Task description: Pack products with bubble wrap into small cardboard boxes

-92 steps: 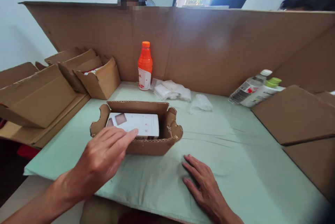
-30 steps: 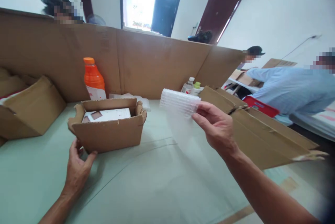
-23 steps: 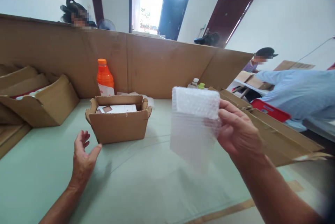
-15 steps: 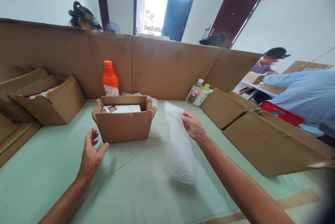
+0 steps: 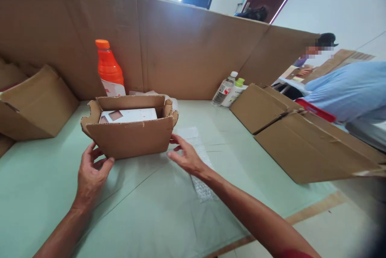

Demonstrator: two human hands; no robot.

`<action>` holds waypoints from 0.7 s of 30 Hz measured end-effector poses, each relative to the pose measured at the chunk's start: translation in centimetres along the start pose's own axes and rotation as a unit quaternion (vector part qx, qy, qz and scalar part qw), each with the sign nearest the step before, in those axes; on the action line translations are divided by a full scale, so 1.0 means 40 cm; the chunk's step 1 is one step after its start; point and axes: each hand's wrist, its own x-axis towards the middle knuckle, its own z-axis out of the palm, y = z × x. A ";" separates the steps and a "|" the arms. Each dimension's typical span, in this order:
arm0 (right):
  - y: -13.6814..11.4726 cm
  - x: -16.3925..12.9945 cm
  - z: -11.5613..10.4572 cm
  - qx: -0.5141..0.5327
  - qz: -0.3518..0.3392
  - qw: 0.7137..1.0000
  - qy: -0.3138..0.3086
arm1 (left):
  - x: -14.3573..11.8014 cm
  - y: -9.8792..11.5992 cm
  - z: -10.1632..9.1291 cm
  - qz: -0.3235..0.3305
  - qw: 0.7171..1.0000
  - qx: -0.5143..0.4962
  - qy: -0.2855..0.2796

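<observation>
A small open cardboard box point(image 5: 129, 137) stands on the pale green table cover point(image 5: 45, 185), with a white carton point(image 5: 128, 115) lying inside it. My left hand point(image 5: 90, 171) is at the box's lower left corner, fingers spread and touching it. At the box's right side my right hand point(image 5: 185, 155) reaches in with fingers apart, holding nothing. A strip of bubble wrap point(image 5: 199, 165) lies flat on the table under my right wrist and forearm.
An orange bottle point(image 5: 109, 69) stands behind the box against a tall cardboard screen point(image 5: 196, 49). Two plastic bottles point(image 5: 229, 89) lean at the back right. Folded cardboard boxes point(image 5: 301, 141) lie right, more boxes point(image 5: 36, 103) left. A person in a blue shirt point(image 5: 352, 89) is at right.
My right hand laid the bubble wrap on the table, let go and moved to the box's right side. My left hand closed in on the box's left corner.
</observation>
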 end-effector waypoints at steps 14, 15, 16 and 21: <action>0.068 0.080 -0.048 -0.280 -0.059 0.958 0.005 | 0.047 -0.003 -0.063 0.027 0.996 -0.021 0.086; 0.078 0.078 -0.079 -0.354 -0.042 0.934 -0.001 | 0.034 0.008 -0.069 0.044 0.994 0.005 0.101; 0.085 0.079 -0.103 -0.419 -0.024 0.908 -0.014 | 0.018 0.021 -0.074 0.070 0.990 0.038 0.118; 0.115 0.122 -0.134 -0.514 0.019 0.852 -0.095 | -0.143 0.089 -0.012 0.300 0.942 0.148 -0.031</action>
